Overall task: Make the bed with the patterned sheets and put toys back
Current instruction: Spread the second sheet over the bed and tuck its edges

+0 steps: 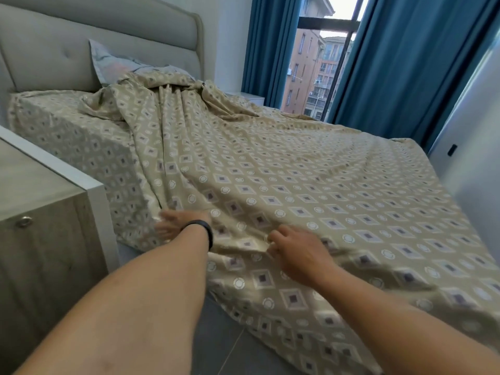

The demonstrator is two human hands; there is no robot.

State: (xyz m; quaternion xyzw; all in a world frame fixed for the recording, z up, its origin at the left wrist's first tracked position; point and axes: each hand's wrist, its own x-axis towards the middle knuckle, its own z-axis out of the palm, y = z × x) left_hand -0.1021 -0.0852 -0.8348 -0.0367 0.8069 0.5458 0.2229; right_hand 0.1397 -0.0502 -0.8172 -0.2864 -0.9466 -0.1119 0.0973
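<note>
The sheet (270, 169) is thin cloth with a slight sheen, creased near the pillow (113, 63). The headboard (108, 31) is matt padded fabric, buttoned. The cabinet (40, 212) shows wood grain with a metal knob (24, 221).

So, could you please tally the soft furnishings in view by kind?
Patterned sheets: 1
Pillows: 1
Blue curtains: 2
Total: 4

blue curtains (400, 63), window (316, 69), wooden cabinet (46, 239)
</note>
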